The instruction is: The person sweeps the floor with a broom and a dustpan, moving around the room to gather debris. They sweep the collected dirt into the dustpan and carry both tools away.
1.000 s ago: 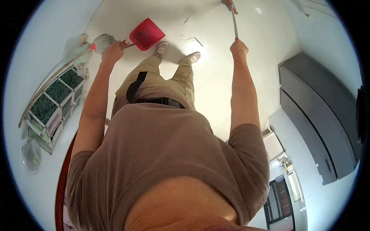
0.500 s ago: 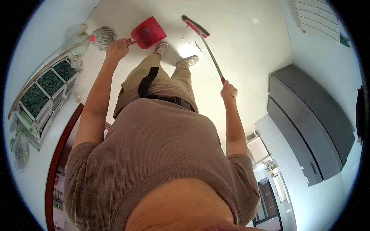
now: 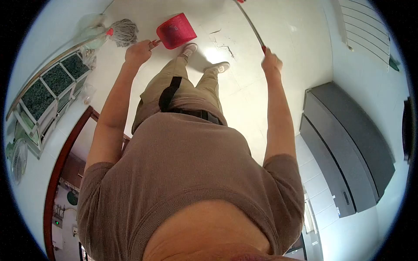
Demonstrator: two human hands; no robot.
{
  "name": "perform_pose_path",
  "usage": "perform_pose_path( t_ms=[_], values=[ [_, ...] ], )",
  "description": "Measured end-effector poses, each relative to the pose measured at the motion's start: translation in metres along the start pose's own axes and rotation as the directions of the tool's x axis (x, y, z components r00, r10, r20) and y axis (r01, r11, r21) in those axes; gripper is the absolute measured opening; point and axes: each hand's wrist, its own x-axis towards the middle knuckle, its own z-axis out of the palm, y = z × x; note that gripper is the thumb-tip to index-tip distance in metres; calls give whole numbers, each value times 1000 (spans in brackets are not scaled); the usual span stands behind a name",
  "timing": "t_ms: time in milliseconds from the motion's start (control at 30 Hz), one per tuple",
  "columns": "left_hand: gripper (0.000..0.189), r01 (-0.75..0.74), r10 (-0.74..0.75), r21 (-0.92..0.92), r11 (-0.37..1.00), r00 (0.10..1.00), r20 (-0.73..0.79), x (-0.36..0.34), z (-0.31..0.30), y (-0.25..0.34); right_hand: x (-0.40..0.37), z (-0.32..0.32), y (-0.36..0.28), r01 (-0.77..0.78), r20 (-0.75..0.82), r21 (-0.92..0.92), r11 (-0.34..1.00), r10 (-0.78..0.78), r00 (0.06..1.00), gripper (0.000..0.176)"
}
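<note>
A red dustpan (image 3: 176, 31) hangs above the floor, its handle wrapped by the closed fingers of my left hand (image 3: 138, 53). My right hand (image 3: 272, 61) grips the red end of a broom's thin metal handle (image 3: 250, 24). The broom head lies mostly past the top edge of the view; only a bit of its red part shows. Between the two tools, thin dark debris (image 3: 227, 50) lies scattered on the pale tiled floor (image 3: 296, 56), just ahead of my shoes (image 3: 217, 67).
A grey string mop (image 3: 124, 33) leans at the left wall beside a barred window (image 3: 50, 93). A dark grey fridge (image 3: 348, 143) stands on the right. A white wire rack (image 3: 365, 32) is at the upper right, and a fan (image 3: 18, 161) at the left.
My right hand has reached farther forward, carrying the broom head from the floor near the debris almost out of view. The dustpan has shifted slightly right and up in view.
</note>
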Motion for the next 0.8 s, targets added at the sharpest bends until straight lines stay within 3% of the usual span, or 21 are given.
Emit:
perform_pose_path(
  t_ms=[133,233,367,433,500,633,667,800],
  values=[
    [21,7,-6,11,1000,998,-65,-1,4,-3,66,5,-60,18,73,55,998,-22,997,32],
    [19,-5,4,-10,1000,999,-41,2,6,-6,55,17,-76,66,127,110,992,-80,989,34],
    [18,21,-21,-38,999,1000,-16,4,-1,-1,-7,53,-49,105,210,41,994,-111,971,35],
    [18,-37,33,-45,998,995,-99,8,4,-6,-45,74,-26,78,234,-10,997,-74,970,32],
    [18,-46,45,-12,999,996,-74,14,3,-10,-80,79,-4,21,300,-12,1000,-16,954,35],
    [18,-29,28,-13,1000,999,-15,16,-3,-13,-125,60,32,-40,248,-151,988,77,966,41],
    [18,-30,29,-15,999,999,-14,14,-4,-13,-133,54,39,-25,178,-171,985,56,983,43],
    [22,8,-7,-21,1000,998,69,0,-4,-21,-151,23,40,-38,142,-187,982,65,988,42]
  ],
)
